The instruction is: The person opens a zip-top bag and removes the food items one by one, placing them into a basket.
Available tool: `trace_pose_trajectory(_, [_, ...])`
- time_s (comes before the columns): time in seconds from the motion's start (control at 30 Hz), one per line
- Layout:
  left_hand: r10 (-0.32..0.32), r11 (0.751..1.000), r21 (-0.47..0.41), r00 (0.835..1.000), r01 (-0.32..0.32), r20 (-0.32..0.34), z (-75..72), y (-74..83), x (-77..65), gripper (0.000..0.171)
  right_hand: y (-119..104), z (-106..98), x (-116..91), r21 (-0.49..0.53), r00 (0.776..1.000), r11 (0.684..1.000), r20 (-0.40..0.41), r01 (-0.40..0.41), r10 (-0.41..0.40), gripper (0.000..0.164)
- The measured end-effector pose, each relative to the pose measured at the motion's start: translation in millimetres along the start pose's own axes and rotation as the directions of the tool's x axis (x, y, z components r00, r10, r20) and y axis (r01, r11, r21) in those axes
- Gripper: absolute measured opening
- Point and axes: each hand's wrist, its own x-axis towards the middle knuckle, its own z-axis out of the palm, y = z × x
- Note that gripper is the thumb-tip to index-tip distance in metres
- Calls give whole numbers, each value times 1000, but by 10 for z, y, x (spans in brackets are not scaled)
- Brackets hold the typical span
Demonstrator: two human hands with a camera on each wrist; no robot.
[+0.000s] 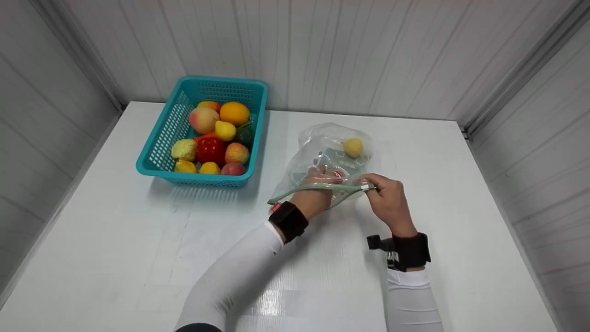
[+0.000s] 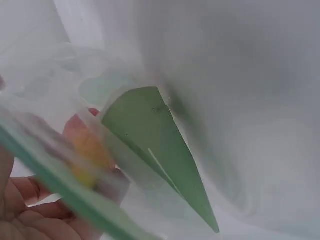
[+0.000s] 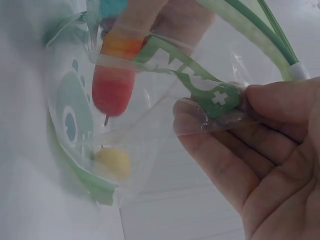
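A clear zip bag [image 1: 306, 152] with a green edge and printed pattern lies on the table, its mouth toward me. My left hand [image 1: 318, 182] reaches through the mouth and holds a red-and-yellow fruit [image 3: 114, 90] inside it; the bag film blurs the grip. From the left wrist, that fruit [image 2: 87, 150] shows behind the film, beyond the green zip edge. Farther in lies a small yellow fruit [image 1: 353, 147] with a short stem. At the right end of the mouth, my right hand [image 1: 387, 198] pinches the bag edge between thumb and fingers, beside the white slider [image 3: 298, 71].
Left of the bag, a turquoise plastic basket [image 1: 143, 168] holds several fruits and vegetables, among them a red tomato-like one [image 1: 211, 150] and an orange one [image 1: 235, 113]. Ribbed white walls [image 1: 341, 55] stand behind and beside the white table [image 1: 115, 240].
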Motion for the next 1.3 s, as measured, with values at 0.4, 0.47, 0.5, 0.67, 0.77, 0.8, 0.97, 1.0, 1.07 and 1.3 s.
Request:
trace_pose_trajectory(0.4, [20,976,-216,998,-34,-66,-240,-6,-487,46,-4,6,11,-12,1000,1000,-4,-14,14,14])
trace_pose_trajectory(0.47, [39,977,-206,995,-57,-91,-276,-6,-560,39,3,7,8,-9,1000,1000,-7,-15,15,15])
trace_pose_trajectory(0.5, [49,977,-202,993,-70,-107,-292,-8,-592,35,4,7,6,-6,1000,1000,-8,-15,15,15])
trace_pose_trajectory(0.67, [72,964,-241,981,-116,-182,-397,-25,-715,28,8,8,5,3,1000,1000,-8,-10,11,14])
trace_pose_trajectory(0.77, [61,953,-279,977,-118,-204,-488,-29,-776,30,3,7,7,-1,1000,1000,-6,-11,11,15])
trace_pose_trajectory(0.8, [57,950,-290,976,-117,-208,-524,-28,-795,31,2,8,9,-3,1000,1000,-3,-11,11,15])
trace_pose_trajectory(0.97, [60,942,-309,975,-127,-216,-737,-8,-888,32,-20,7,12,8,1000,1000,4,-16,16,18])
trace_pose_trajectory(1.0, [62,942,-308,974,-129,-220,-782,-5,-903,32,-20,7,13,11,1000,1000,5,-19,19,19])
trace_pose_trajectory(1.07, [64,943,-305,971,-134,-230,-869,-3,-926,34,-27,6,12,15,1000,1000,9,-23,22,20])
trace_pose_trajectory(1.3, [-14,941,-329,959,-83,-282,-1134,-118,-935,38,-22,15,1,2,999,999,20,-37,37,18])
